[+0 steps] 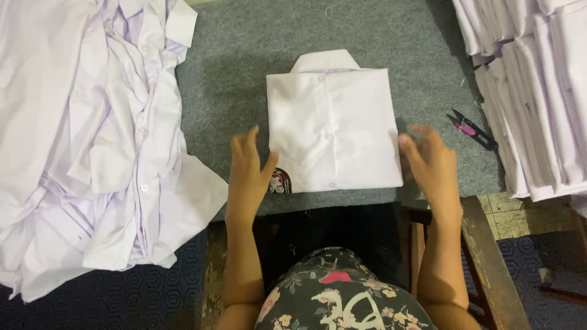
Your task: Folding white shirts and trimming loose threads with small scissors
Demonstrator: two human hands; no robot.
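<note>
A white folded shirt [333, 125] lies collar away from me on the grey felt table [244, 55]. A dark embroidered badge [280, 181] shows at its near left corner. My left hand [247, 174] sits at the shirt's left edge, fingers spread, thumb touching the cloth by the badge. My right hand [431, 162] is at the shirt's right edge, fingers apart and blurred, touching or just off the fabric. Neither hand holds anything.
A loose heap of unfolded white shirts [92, 140] covers the left side. Stacks of folded white shirts [532, 91] stand at the right. Small black and pink thread snips [472, 130] lie right of the shirt. A wooden frame [489, 256] runs below the table's edge.
</note>
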